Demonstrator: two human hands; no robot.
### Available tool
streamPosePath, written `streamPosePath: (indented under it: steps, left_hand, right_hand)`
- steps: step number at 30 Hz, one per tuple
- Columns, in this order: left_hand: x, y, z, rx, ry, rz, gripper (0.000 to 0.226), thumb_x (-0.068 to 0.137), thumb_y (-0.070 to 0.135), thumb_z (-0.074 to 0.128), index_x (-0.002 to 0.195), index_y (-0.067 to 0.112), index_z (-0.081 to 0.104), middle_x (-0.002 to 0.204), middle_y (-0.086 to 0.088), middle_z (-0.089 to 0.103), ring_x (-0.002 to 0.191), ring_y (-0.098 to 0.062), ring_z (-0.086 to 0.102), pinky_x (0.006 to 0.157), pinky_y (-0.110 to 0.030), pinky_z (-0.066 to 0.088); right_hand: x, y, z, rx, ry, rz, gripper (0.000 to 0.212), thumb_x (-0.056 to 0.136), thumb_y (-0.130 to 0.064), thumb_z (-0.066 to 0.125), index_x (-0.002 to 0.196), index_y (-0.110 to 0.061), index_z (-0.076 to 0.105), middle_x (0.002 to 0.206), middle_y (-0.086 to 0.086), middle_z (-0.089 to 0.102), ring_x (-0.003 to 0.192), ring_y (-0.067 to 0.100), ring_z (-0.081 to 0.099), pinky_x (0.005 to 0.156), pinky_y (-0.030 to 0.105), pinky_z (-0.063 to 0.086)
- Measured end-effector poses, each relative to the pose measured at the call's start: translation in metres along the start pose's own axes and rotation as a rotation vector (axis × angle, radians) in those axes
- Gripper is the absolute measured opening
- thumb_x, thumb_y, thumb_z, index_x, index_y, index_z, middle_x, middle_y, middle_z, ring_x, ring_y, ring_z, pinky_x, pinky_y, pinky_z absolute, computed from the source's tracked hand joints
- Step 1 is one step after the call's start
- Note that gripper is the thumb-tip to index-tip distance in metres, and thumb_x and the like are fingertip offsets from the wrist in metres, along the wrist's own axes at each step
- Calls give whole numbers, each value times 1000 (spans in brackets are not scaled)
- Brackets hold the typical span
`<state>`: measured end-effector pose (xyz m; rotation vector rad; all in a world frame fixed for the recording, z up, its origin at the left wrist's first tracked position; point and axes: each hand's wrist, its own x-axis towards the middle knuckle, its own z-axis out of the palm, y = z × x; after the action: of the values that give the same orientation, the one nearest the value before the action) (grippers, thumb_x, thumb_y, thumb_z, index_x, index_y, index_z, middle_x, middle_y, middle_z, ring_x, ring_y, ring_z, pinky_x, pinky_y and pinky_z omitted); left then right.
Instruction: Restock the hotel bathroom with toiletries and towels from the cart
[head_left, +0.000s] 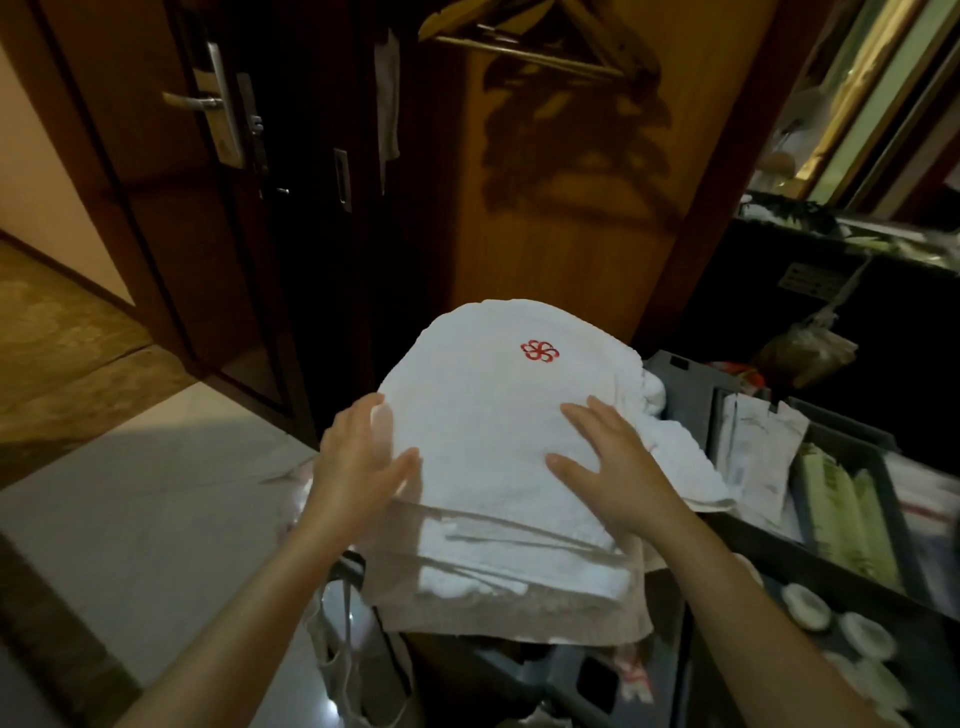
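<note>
A folded white towel (498, 395) with a red flower emblem lies on top of a stack of towels on the dark cart (691, 395). A beige towel (514, 608) lies beneath the stack. My left hand (358, 462) is against the towel's left edge, fingers spread and thumb on top. My right hand (608, 467) lies flat on the towel's near right part, fingers apart. Whether either hand grips the towel is unclear.
The cart's right trays hold paper packets (758, 457), pale green rolled items (841, 514) and small white round packs (805, 605). A dark wooden door with a metal handle (208, 104) stands at the left. Wooden hangers (530, 41) hang above. A white bag (343, 670) hangs at the cart's near left.
</note>
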<state>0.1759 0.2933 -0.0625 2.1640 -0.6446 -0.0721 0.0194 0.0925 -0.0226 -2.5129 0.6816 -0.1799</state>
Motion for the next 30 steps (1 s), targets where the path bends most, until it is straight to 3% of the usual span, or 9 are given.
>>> streamPosePath:
  steps: [6, 11, 13, 15, 18, 20, 23, 26, 30]
  left_hand:
    - [-14, 43, 24, 494, -342, 406, 103, 64, 85, -4, 150, 27, 2, 158, 4, -9, 145, -14, -9, 117, -36, -1]
    - [-30, 79, 46, 543, -475, 552, 95, 80, 71, 42, 149, 29, -9, 156, 9, -18, 142, -8, -20, 119, -37, -7]
    - [-34, 88, 52, 544, -402, 552, 93, 84, 66, 43, 149, 25, -9, 158, 6, -14, 144, -11, -15, 119, -35, -6]
    - [-31, 93, 56, 479, -269, 559, 78, 92, 50, 44, 150, 20, 0, 159, -1, 3, 147, -17, 0, 119, -36, 4]
    - [-16, 101, 41, 241, 15, 609, 51, 92, 22, 49, 141, 11, 39, 140, -12, 49, 129, -31, 47, 106, -38, 34]
    - [-2, 104, 17, -8, -7, 468, 41, 95, 26, 40, 133, 14, 50, 126, -7, 61, 112, -25, 58, 94, -27, 40]
    - [14, 99, -11, -21, -185, 427, 30, 100, 27, 34, 100, 21, 63, 81, 12, 64, 73, 1, 56, 65, -14, 38]
    - [26, 97, -25, -128, -234, 361, 40, 101, 23, 30, 64, 21, 45, 49, 11, 39, 40, 0, 39, 46, -15, 25]
    - [41, 102, -40, -329, -213, 267, 35, 101, 17, 26, 68, 15, 36, 33, 12, 43, 32, 6, 41, 38, -7, 30]
  right_hand:
    - [-7, 7, -16, 277, 158, 143, 68, 86, -30, 64, 144, -26, 27, 145, 4, 33, 127, 24, 43, 105, 41, 39]
    - [-10, 1, -25, 551, 86, 238, 71, 87, -14, 62, 143, -30, 22, 122, 0, 45, 108, 22, 50, 83, 32, 49]
    - [-4, -5, -28, 875, 75, 312, 64, 88, -7, 61, 140, -27, 31, 128, 6, 50, 110, 26, 54, 91, 40, 51]
    - [3, -17, -36, 1267, 96, 349, 50, 88, 0, 58, 131, -23, 42, 118, 10, 57, 97, 24, 62, 76, 34, 57]
    - [10, -34, -46, 1505, 179, 305, 40, 90, 2, 54, 124, -19, 47, 98, 10, 61, 85, 20, 64, 62, 24, 58]
    - [12, -40, -47, 1588, 217, 276, 33, 91, 2, 52, 121, -11, 48, 92, 12, 60, 84, 23, 64, 58, 23, 57]
    - [10, -47, -39, 1289, 194, 195, 13, 98, -9, 42, 100, -3, 54, 82, 10, 58, 68, 19, 61, 59, 24, 55]
    - [12, -49, -27, 802, 87, 39, 26, 99, -13, 37, 84, -7, 57, 75, 6, 61, 64, 15, 57, 60, 21, 49]
    - [18, -64, -8, 236, -173, -241, 23, 94, -8, 44, 105, -12, 64, 89, 1, 62, 82, 15, 58, 73, 24, 47]
